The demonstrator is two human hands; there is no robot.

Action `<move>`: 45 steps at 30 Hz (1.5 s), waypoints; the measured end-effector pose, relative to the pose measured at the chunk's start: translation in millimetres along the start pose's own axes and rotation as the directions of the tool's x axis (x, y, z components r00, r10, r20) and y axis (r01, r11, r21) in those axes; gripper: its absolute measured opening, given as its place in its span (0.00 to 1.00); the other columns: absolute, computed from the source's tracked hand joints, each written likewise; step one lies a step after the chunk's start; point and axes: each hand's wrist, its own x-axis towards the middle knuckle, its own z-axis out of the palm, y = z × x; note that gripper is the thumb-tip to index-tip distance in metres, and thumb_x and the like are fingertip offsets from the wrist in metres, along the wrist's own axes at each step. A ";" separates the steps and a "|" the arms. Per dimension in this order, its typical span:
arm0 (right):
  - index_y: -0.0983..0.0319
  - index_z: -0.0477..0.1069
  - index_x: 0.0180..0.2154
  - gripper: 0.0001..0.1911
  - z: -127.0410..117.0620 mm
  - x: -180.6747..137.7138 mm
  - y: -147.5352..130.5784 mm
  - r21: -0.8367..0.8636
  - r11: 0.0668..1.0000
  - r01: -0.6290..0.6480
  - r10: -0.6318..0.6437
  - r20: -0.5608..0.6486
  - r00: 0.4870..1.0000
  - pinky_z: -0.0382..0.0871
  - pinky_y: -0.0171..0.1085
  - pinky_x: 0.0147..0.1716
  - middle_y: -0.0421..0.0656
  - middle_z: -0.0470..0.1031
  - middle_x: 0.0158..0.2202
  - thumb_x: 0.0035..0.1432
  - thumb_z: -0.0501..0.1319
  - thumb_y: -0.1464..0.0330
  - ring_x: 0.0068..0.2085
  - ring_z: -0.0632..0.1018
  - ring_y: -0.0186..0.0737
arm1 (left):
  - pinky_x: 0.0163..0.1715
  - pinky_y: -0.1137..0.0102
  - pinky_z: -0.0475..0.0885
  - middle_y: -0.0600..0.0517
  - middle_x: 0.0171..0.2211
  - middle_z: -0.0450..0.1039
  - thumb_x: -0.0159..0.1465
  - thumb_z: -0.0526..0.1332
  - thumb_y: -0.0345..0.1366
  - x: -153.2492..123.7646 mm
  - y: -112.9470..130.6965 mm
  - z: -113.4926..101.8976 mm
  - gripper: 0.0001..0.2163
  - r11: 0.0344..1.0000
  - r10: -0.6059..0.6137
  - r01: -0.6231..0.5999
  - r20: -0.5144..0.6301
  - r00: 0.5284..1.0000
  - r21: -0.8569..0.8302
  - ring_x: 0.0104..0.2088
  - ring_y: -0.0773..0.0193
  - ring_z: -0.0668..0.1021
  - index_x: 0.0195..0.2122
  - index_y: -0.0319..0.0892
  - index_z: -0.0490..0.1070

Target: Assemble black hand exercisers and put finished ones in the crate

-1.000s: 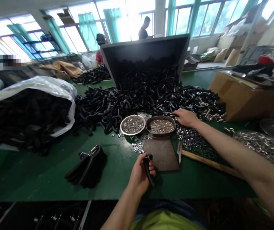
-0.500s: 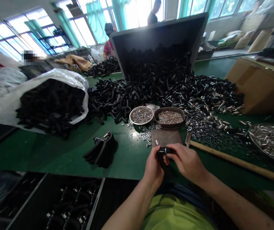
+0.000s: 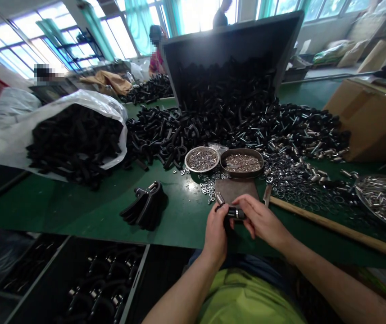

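Note:
In the head view my left hand is closed around a black part. A ribbed silver metal piece, like a spring, sticks up from its left end, and a metal band shows near its right end. Much of the part is hidden by my palm. My right hand is beside the right end, with its fingers spread above and below it; I cannot tell whether they touch it. Just beyond my hands lies a flat metal plate. To the left, a small stack of curved black parts with silver ends stands on the green table.
A round dish and an oval tin hold small metal pieces; loose rings lie nearby. A wooden-handled hammer lies right. Black parts spill from a tipped bin and a white bag. A cardboard box stands right.
The fingers of my right hand have opened away from the end of the black part, which they pinched before. My left hand keeps hold, and the part now tilts slightly.

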 end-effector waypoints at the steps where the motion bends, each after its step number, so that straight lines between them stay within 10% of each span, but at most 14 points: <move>1: 0.59 0.64 0.46 0.17 0.3 0.4 0.6 0.007 1.000 0.006 -0.006 0.011 1.000 0.66 0.36 0.24 0.38 0.72 0.22 0.63 0.46 0.57 0.22 0.73 0.37 | 0.26 0.74 0.60 0.57 0.21 0.61 0.60 0.56 0.42 0.1 0.5 -0.3 0.10 1.000 0.002 -0.002 -0.006 1.000 0.002 0.23 0.70 0.65 0.27 0.41 0.64; 4: 0.58 0.66 0.43 0.14 1.1 0.3 0.2 -0.043 0.992 0.120 -0.124 -0.089 0.988 0.67 0.37 0.31 0.42 0.75 0.30 0.59 0.53 0.58 0.31 0.76 0.40 | 0.26 0.74 0.60 0.58 0.21 0.60 0.60 0.56 0.42 1.0 1.6 -1.2 0.10 1.000 0.014 -0.014 -0.016 1.000 0.001 0.23 0.70 0.63 0.27 0.41 0.63; 8: 0.59 0.65 0.45 0.18 -0.5 0.4 -2.1 0.078 0.994 -0.071 0.070 0.024 0.997 0.63 0.34 0.20 0.35 0.67 0.17 0.64 0.43 0.57 0.18 0.69 0.36 | 0.25 0.74 0.59 0.58 0.21 0.59 0.60 0.56 0.42 3.7 2.6 -3.1 0.10 0.999 0.012 -0.013 0.012 1.000 0.050 0.22 0.70 0.63 0.27 0.41 0.62; 13: 0.57 0.67 0.42 0.14 1.2 4.9 -2.7 0.174 0.985 0.015 -0.002 -0.079 0.997 0.68 0.36 0.29 0.42 0.73 0.33 0.56 0.57 0.59 0.32 0.74 0.38 | 0.26 0.74 0.60 0.57 0.23 0.62 0.60 0.56 0.42 8.3 8.8 -4.7 0.09 0.992 0.025 -0.026 0.015 1.000 0.120 0.24 0.68 0.64 0.29 0.42 0.64; 17: 0.58 0.63 0.39 0.14 17.1 10.1 -0.6 0.720 0.643 -0.262 0.292 0.085 0.952 0.56 0.29 0.14 0.34 0.62 0.20 0.57 0.55 0.56 0.18 0.63 0.30 | 0.37 0.71 0.63 0.52 0.33 0.68 0.54 0.65 0.42 8.5 12.4 0.0 0.14 0.932 0.204 -0.156 -0.118 0.972 0.329 0.35 0.62 0.71 0.38 0.44 0.65; 20: 0.58 0.60 0.37 0.13 23.3 14.4 6.1 0.832 0.443 -0.334 0.371 0.169 0.913 0.50 0.25 0.11 0.31 0.58 0.18 0.55 0.57 0.57 0.14 0.58 0.26 | 0.43 0.67 0.61 0.48 0.41 0.69 0.44 0.71 0.43 11.3 9.9 0.6 0.26 0.821 0.301 -0.198 -0.112 0.947 0.535 0.42 0.55 0.71 0.43 0.45 0.63; 24: 0.59 0.61 0.34 0.15 2.5 34.9 25.3 0.505 0.734 -0.455 0.316 0.339 0.886 0.52 0.27 0.10 0.31 0.60 0.14 0.56 0.54 0.54 0.12 0.60 0.28 | 0.40 0.64 0.63 0.47 0.39 0.71 0.47 0.69 0.48 25.1 7.8 -8.9 0.27 0.604 0.154 -0.157 0.078 0.985 0.781 0.40 0.53 0.73 0.45 0.44 0.63; 28: 0.61 0.67 0.36 0.14 -35.2 90.9 27.6 -0.131 0.980 -0.148 0.178 0.265 0.948 0.59 0.30 0.15 0.36 0.69 0.16 0.59 0.51 0.59 0.16 0.67 0.31 | 0.39 0.61 0.65 0.47 0.40 0.72 0.47 0.68 0.47 41.8 9.9 -18.8 0.26 0.296 0.125 -0.262 0.235 0.964 0.919 0.41 0.51 0.73 0.44 0.43 0.65; 33: 0.61 0.75 0.37 0.11 -40.7 189.1 -1.4 -0.698 0.695 0.172 -0.152 0.091 0.984 0.65 0.35 0.43 0.44 0.76 0.40 0.59 0.54 0.69 0.44 0.75 0.39 | 0.43 0.59 0.65 0.48 0.42 0.70 0.45 0.69 0.46 51.1 4.8 -19.8 0.24 0.053 0.132 -0.430 0.421 0.897 0.901 0.44 0.52 0.70 0.42 0.44 0.68; 45: 0.64 0.66 0.49 0.17 5.7 283.7 -4.1 -0.879 0.453 0.149 0.009 0.171 0.985 0.70 0.46 0.43 0.47 0.69 0.49 0.60 0.57 0.63 0.45 0.73 0.41 | 0.45 0.57 0.64 0.49 0.42 0.69 0.45 0.69 0.47 55.0 -3.1 -24.5 0.25 0.108 0.124 -0.425 0.412 0.903 0.899 0.44 0.53 0.69 0.43 0.44 0.68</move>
